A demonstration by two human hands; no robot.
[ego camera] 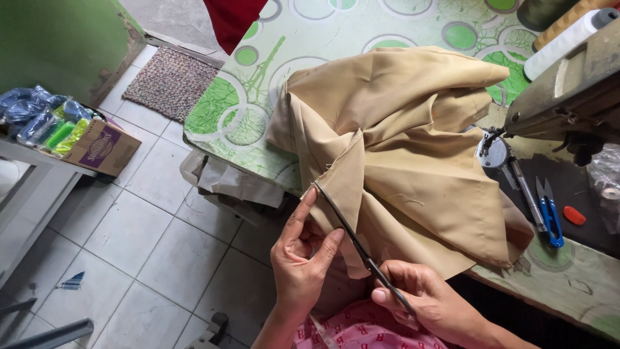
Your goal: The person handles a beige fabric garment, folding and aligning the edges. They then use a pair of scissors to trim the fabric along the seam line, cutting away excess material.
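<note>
The tan fabric lay heaped on the counter, which wore a green cover printed with rings, and one folded corner hung over the counter's near edge toward the person. At that hanging corner the left hand worked: its thumb and forefinger were pinching the folded edge of the fabric, the other fingers curled loosely behind it. The right hand, lower and just right of the fabric's corner, had its fingers closed around the handles of dark scissors. The long blades ran up along the fabric's fold, the tip lying beside the left forefinger; whether the blades were parted could not be told.

Right of the fabric stood a sewing machine, its needle end near the cloth's far side. Beyond the fabric on that same side lay blue-handled thread snips and a small orange piece. A white thread cone stood behind the machine. Left of the fabric, down on the tiled floor, a woven mat lay by the counter, and a cardboard box rested on a low grey shelf.
</note>
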